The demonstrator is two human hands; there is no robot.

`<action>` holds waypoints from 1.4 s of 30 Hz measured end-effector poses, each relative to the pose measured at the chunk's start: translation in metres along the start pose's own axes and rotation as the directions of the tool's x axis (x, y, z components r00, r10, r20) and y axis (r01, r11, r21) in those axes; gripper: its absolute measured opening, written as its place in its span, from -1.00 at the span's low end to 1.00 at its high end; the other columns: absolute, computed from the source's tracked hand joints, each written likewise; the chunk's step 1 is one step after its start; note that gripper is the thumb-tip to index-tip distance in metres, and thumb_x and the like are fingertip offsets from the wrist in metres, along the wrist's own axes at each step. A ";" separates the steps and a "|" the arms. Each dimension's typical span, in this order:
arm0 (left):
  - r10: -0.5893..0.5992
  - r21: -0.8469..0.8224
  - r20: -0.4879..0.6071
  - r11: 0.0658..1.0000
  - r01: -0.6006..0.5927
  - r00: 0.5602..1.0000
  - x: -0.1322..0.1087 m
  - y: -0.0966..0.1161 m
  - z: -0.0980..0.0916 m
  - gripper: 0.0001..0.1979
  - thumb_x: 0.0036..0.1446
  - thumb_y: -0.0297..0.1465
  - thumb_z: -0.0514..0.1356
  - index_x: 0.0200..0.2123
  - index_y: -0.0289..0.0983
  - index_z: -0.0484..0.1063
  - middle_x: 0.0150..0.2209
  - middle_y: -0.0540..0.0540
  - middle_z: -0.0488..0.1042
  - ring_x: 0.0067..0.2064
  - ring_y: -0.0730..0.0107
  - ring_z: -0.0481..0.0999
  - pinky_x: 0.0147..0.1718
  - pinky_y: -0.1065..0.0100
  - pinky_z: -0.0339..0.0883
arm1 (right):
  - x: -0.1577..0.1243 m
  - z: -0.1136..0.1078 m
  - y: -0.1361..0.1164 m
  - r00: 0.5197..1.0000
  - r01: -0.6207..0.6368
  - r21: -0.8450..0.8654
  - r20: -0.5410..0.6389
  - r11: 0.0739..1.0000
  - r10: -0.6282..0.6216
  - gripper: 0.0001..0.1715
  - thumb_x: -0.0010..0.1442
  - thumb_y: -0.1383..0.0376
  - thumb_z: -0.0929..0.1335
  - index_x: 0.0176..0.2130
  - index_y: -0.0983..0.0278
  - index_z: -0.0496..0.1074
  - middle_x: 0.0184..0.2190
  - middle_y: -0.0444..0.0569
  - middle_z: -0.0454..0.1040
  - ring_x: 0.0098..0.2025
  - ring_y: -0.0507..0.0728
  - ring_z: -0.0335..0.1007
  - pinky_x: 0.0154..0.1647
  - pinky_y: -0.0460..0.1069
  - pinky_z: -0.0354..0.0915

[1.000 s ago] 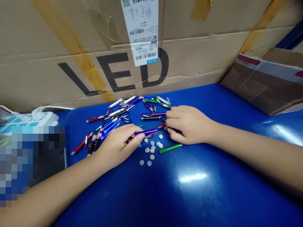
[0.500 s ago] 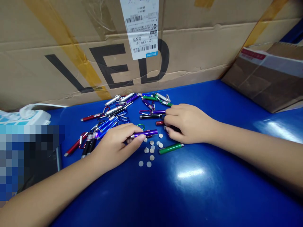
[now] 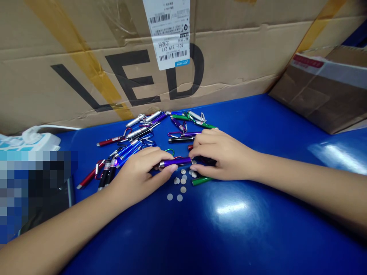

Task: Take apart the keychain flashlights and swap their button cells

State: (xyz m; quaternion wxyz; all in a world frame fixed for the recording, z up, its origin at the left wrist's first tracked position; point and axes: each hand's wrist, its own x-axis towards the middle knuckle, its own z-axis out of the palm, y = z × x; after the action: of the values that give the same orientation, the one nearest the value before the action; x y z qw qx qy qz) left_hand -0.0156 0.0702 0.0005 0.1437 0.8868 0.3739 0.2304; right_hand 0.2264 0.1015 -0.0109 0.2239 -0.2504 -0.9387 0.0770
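Note:
My left hand [image 3: 137, 170] is closed around a purple metal penlight tube [image 3: 182, 162], thumb below and fingers above. The tube lies level, its right end pointing at my right hand [image 3: 226, 156]. The curled fingertips of that hand meet the tube's right end; whatever they pinch is hidden. Several silver button cells [image 3: 183, 190] lie loose on the table just below the tube. A green tube [image 3: 201, 181] rests partly under my right hand. Behind it are a black penlight [image 3: 180, 140] and a mostly covered red one [image 3: 190, 147].
Several coloured penlights with carabiner clips, such as a red one [image 3: 110, 141], lie at the back left of the blue table [image 3: 258, 229]. A large cardboard box [image 3: 229, 46] stands behind. A smaller box [image 3: 312, 91] is at right, a white power strip [image 3: 43, 143] at left.
My right hand has moved left and slightly down, from beside the penlights to the right end of the purple tube. My left hand keeps its hold. The view has shifted slightly.

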 end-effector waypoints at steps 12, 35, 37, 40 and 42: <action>-0.008 0.026 0.006 1.000 0.008 1.000 0.002 0.000 0.002 -0.86 0.23 -0.37 0.12 -0.25 -0.28 0.44 -0.40 -0.04 0.45 -0.34 0.41 0.39 -0.32 0.37 0.25 | 0.002 -0.004 0.002 0.999 -0.029 0.073 0.029 0.997 0.027 -0.80 0.18 0.26 0.33 -0.31 0.26 0.55 -0.40 -0.05 0.43 -0.31 0.08 0.28 -0.22 0.02 0.12; -0.277 -0.032 -0.074 0.961 0.275 0.958 0.006 0.000 0.000 -0.82 0.20 -0.29 0.13 -0.19 -0.18 0.47 -0.22 -0.02 0.51 -0.21 0.35 0.48 -0.18 0.33 0.35 | 0.007 -0.007 0.001 0.993 -0.064 -0.066 0.090 0.996 0.070 -0.74 0.23 0.21 0.32 -0.11 0.18 0.52 -0.28 0.00 0.42 -0.24 0.12 0.29 -0.25 0.02 0.05; -0.284 -0.037 -0.079 0.959 0.282 0.955 0.006 0.000 0.000 -0.83 0.20 -0.29 0.13 -0.20 -0.19 0.47 -0.24 -0.02 0.51 -0.22 0.35 0.48 -0.19 0.33 0.35 | 0.010 -0.004 -0.001 0.995 -0.047 -0.111 0.087 0.993 0.057 -0.76 0.24 0.22 0.31 -0.15 0.18 0.54 -0.30 0.00 0.40 -0.27 0.12 0.27 -0.27 0.02 0.03; -0.285 -0.037 -0.078 0.959 0.283 0.955 0.006 0.000 0.000 -0.82 0.19 -0.29 0.13 -0.21 -0.19 0.48 -0.26 -0.01 0.51 -0.25 0.36 0.47 -0.21 0.33 0.35 | 0.014 0.000 -0.001 0.994 -0.050 -0.126 0.091 0.991 0.061 -0.76 0.25 0.22 0.31 -0.20 0.20 0.56 -0.32 0.00 0.40 -0.28 0.12 0.26 -0.29 0.01 0.01; -0.285 -0.036 -0.077 0.958 0.283 0.955 0.006 0.000 0.000 -0.81 0.19 -0.28 0.13 -0.20 -0.19 0.47 -0.24 -0.02 0.52 -0.23 0.35 0.48 -0.21 0.33 0.35 | 0.014 0.002 0.000 0.995 -0.053 -0.111 0.081 0.992 0.063 -0.76 0.25 0.24 0.31 -0.22 0.21 0.57 -0.33 0.00 0.42 -0.28 0.12 0.27 -0.29 0.01 0.02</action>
State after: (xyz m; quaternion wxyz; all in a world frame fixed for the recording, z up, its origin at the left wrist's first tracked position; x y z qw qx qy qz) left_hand -0.0122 0.0746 0.0026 0.1708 0.8121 0.5000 0.2477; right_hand 0.2146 0.1087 -0.0074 0.1676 -0.2860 -0.9425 0.0426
